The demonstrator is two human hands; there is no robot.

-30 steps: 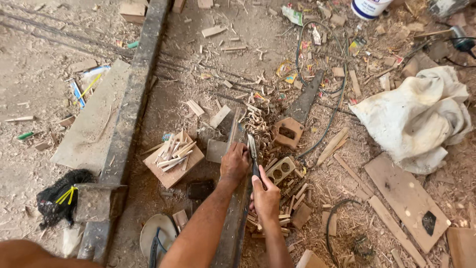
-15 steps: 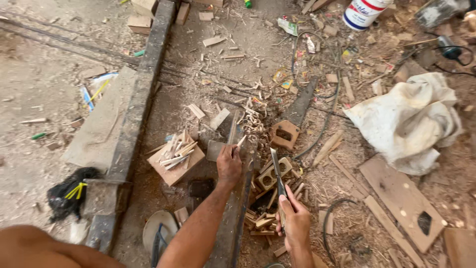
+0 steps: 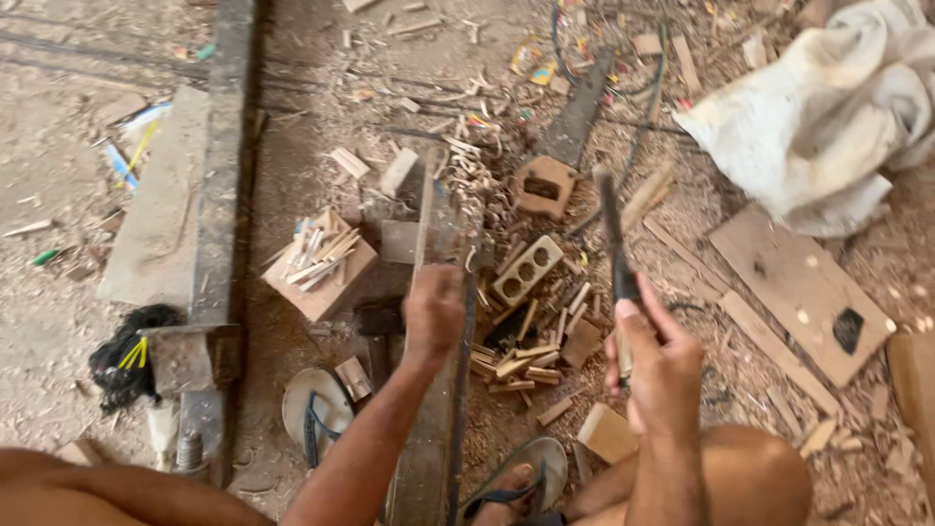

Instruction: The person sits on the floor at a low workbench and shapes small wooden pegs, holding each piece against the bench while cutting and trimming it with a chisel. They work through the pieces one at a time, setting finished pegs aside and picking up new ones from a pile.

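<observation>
Blade: dark narrow blade [image 3: 611,229], raised upright above the wood scraps [image 3: 531,346] on the floor.
Right hand [image 3: 662,365]: fingers closed tight round the blade's handle.
Left hand [image 3: 433,314]: fingers curled, pressing a thin strip [image 3: 424,219] onto the long plank [image 3: 433,429].

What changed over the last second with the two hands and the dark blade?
The right hand lifted the dark blade up and away to the right, off the upright wooden piece; a second ago it sat close beside the left hand. The left hand kept its grip on that piece, standing on the long plank. The block topped with splints and the white cloth lie as before.
</observation>
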